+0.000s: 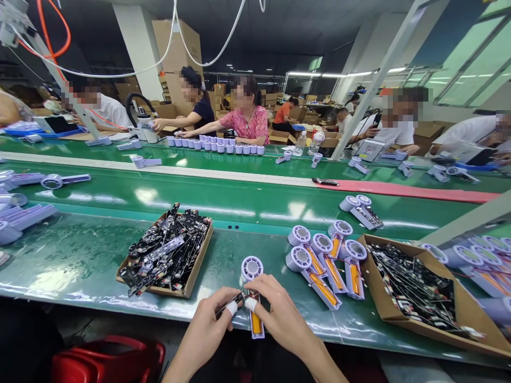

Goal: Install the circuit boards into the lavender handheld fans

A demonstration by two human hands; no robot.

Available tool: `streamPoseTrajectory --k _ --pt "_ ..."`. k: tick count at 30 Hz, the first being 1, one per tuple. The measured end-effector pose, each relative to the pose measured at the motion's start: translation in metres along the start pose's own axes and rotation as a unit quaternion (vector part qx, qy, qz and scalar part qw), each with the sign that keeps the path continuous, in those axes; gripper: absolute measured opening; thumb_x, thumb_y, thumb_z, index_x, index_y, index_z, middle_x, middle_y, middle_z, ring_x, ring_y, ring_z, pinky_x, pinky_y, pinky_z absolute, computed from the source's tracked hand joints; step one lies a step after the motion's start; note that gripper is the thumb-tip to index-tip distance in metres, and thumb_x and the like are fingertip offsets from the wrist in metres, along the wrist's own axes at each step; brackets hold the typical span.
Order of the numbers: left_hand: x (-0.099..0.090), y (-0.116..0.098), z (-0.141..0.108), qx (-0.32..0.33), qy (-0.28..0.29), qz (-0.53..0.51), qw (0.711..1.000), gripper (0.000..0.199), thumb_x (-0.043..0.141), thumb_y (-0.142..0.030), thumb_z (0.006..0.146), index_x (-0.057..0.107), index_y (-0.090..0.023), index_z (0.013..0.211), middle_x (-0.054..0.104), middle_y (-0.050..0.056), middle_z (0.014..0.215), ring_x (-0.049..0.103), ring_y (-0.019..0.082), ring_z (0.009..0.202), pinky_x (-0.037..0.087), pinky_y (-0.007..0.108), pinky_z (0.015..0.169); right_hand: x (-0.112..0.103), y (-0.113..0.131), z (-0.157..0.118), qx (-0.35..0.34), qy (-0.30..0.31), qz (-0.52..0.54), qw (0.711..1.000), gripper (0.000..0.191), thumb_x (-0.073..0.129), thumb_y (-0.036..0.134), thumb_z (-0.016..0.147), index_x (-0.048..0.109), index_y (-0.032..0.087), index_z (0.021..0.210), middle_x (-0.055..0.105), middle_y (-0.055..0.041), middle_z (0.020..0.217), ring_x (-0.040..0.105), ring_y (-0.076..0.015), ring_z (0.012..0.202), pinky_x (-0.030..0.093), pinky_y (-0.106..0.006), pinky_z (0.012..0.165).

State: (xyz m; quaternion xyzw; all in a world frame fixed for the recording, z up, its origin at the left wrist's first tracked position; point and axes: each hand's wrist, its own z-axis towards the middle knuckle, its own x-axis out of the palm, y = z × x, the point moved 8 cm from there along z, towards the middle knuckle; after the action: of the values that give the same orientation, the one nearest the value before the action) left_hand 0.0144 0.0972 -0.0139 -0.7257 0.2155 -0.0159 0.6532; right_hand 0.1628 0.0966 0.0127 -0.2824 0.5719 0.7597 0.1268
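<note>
Gripping a board (239,298) in the left hand (209,322), pinching it between white-wrapped thumb and fingers, above the near edge of the surface (80,266). Slanting the board's long axis from near left to far right. Curling the right hand (281,308) over the middle of a fan (252,268), touching it, with white-wrapped thumb close to the board's tip; cannot tell whether clenching the fan or merely covering it. Pointing the fan's round head away from the body, and its handle, with orange strip (256,323), almost straight back toward the near edge. Having the fan lying just right of the left hand and under the right, hence nearer to the right; setting the board's axis oblique to the handle's.

Farther out, having a left box (199,260) of loose boards standing beyond the left hand. To the right, having five fans (333,274) lying between the right hand and a right box (471,303) of boards. Beyond, seeing a green belt (223,194) running crosswise, with a red mat (399,189) stretching along it. Farthest, seeing lilac cups (235,149) standing in rows before a co-worker (249,125) in pink.
</note>
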Motion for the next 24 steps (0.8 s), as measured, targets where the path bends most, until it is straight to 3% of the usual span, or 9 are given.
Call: streamPoseTrajectory --k 4,10,14,16,20,24 --pt "0.0 0.012 -0.003 -0.018 -0.006 0.011 1.0 0.038 0.045 -0.021 0.09 0.054 -0.022 0.127 0.073 0.003 0.086 0.063 0.015 0.061 0.046 0.024 0.059 -0.014 -0.003 -0.006 -0.002 -0.015 -0.014 1.0 0.04 0.051 0.008 0.088 0.058 0.029 0.121 0.057 -0.0053 0.119 0.055 -0.0224 0.112 0.048 -0.039 0.096" --pt "0.007 0.013 -0.006 0.002 -0.013 0.04 0.999 0.041 0.04 -0.021 0.091 0.053 -0.023 0.129 0.07 0.003 0.086 0.062 0.014 0.053 0.05 0.025 0.056 -0.013 0.001 -0.007 -0.036 0.021 -0.055 0.998 0.03 0.052 0.008 0.09 0.066 0.029 0.106 0.06 -0.0046 0.106 0.058 -0.0219 0.1 0.051 -0.037 0.086" --pt "0.008 -0.002 -0.007 0.064 -0.036 0.142 0.987 0.043 0.04 -0.016 0.089 0.058 -0.027 0.126 0.069 0.007 0.112 0.066 0.023 0.097 0.051 0.035 0.087 -0.014 -0.002 -0.003 -0.034 -0.006 -0.012 0.999 0.023 0.05 0.01 0.093 0.066 0.026 0.098 0.062 -0.0042 0.1 0.057 -0.0207 0.094 0.048 -0.035 0.084" --pt "0.011 -0.008 -0.007 0.077 -0.024 0.196 0.977 0.047 0.037 -0.01 0.087 0.06 -0.027 0.124 0.068 0.008 0.115 0.063 0.025 0.105 0.048 0.037 0.091 -0.014 -0.001 0.0 -0.025 -0.022 0.028 0.999 0.018 0.052 0.011 0.092 0.066 0.024 0.092 0.063 -0.0033 0.095 0.058 -0.0197 0.091 0.047 -0.033 0.081" --pt "0.014 -0.012 -0.007 0.07 -0.009 0.252 0.965 0.05 0.034 -0.008 0.086 0.061 -0.029 0.123 0.068 0.008 0.1 0.067 0.025 0.088 0.051 0.035 0.079 -0.009 0.0 0.005 0.005 -0.042 0.083 0.996 0.014 0.058 0.012 0.089 0.065 0.022 0.084 0.062 -0.0004 0.083 0.057 -0.0165 0.077 0.045 -0.028 0.07" --pt "0.01 -0.006 -0.007 0.047 -0.043 0.147 0.987 0.042 0.036 -0.017 0.091 0.048 -0.026 0.131 0.07 0.007 0.099 0.066 0.02 0.074 0.051 0.03 0.071 0.0 0.0 0.004 0.018 -0.062 0.073 0.995 0.015 0.058 0.012 0.088 0.067 0.023 0.086 0.063 -0.0006 0.085 0.058 -0.0175 0.08 0.045 -0.028 0.071"
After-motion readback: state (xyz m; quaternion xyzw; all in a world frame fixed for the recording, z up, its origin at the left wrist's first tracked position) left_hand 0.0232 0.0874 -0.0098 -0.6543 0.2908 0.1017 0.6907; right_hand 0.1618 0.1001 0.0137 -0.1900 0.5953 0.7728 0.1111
